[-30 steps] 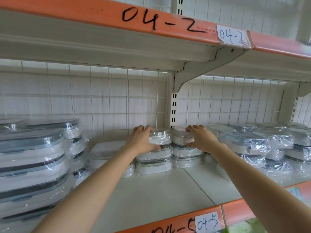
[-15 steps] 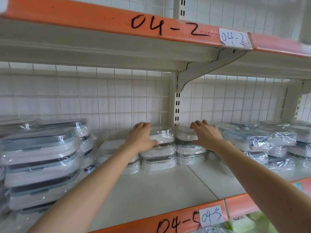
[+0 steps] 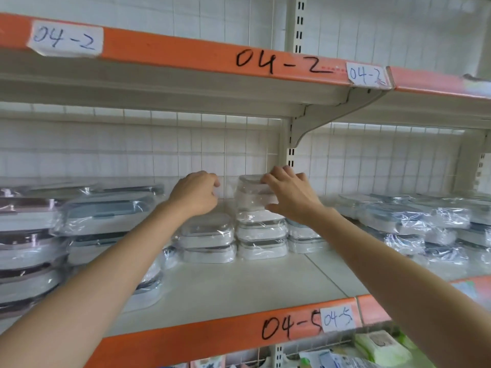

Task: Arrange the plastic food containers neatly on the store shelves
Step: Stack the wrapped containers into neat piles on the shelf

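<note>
Container (image 3: 253, 193) in right hand (image 3: 291, 199)

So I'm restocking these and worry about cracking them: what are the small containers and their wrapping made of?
The small containers look like rigid white plastic with a smooth matte finish and darker rim bands. Each wrapping seems to be thin clear film: it wrinkles and glints. The right hand holds one wrapped container; the left hand is beside it.
</note>
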Tool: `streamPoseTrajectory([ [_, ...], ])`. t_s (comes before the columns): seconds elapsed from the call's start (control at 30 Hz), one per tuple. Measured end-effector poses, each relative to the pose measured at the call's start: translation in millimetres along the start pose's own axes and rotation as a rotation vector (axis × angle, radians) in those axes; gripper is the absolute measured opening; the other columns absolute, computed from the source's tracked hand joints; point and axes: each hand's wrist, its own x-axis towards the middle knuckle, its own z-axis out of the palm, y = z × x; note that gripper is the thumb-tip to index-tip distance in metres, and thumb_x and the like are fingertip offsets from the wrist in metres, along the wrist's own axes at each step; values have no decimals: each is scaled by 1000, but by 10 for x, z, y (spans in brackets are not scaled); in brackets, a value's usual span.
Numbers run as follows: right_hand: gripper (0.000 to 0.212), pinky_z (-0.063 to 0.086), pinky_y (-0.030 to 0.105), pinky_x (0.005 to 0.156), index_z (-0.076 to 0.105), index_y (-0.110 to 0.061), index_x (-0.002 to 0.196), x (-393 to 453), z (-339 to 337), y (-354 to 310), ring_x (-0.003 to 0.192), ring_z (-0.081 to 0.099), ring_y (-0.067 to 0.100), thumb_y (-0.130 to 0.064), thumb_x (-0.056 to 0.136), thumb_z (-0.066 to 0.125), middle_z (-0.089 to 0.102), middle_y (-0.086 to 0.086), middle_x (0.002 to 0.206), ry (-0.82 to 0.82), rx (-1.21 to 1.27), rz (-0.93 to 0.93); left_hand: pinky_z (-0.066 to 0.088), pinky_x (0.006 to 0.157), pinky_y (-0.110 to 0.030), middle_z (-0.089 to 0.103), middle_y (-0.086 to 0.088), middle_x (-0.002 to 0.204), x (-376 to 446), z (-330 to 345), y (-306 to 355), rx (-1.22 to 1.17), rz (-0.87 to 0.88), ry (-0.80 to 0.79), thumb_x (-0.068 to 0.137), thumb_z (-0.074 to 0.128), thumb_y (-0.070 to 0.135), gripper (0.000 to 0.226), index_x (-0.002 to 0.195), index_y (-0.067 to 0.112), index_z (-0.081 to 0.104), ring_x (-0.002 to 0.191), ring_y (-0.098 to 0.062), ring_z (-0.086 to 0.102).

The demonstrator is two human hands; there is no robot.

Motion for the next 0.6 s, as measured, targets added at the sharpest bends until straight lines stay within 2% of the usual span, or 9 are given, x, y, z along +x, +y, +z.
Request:
streamPoseTrajectory([
  [0.13,56,32,40,98,41,-21,134,228,172,-78,122,36,19,-32,85,65,41,-1,132,-36,-16,40,39,95,-33,52,-6,130,-215,17,-111,195,46,-38,86,49,3,45,130,15,52,117,-23,48],
  [0.27,58,31,37,101,39,-21,137,336,393,-60,125,36,18,-35,86,64,41,-3,136,-111,-32,104,38,96,-32,53,-3,126,-322,148,-138,251,117,-22,90,51,10,40,129,18,53,118,-23,47],
  [0.43,82,24,40,111,16,-21,150,352,371,-33,139,26,20,-40,86,63,31,-1,151,-261,85,176,43,93,-36,54,-3,119,-401,311,-97,202,205,-51,90,50,10,30,119,14,57,114,-22,48],
  [0.5,83,24,41,112,12,-19,150,295,327,-69,139,27,22,-33,87,64,29,1,152,-213,135,222,43,91,-36,53,-4,117,-459,406,-80,150,225,-72,90,49,11,28,117,12,57,114,-23,47],
  [0.6,64,33,40,105,29,-12,143,110,315,-159,130,34,23,-17,87,60,37,5,144,-51,162,281,43,83,-32,53,-5,119,-620,584,-44,104,259,-114,90,51,17,28,116,11,58,111,-27,52],
])
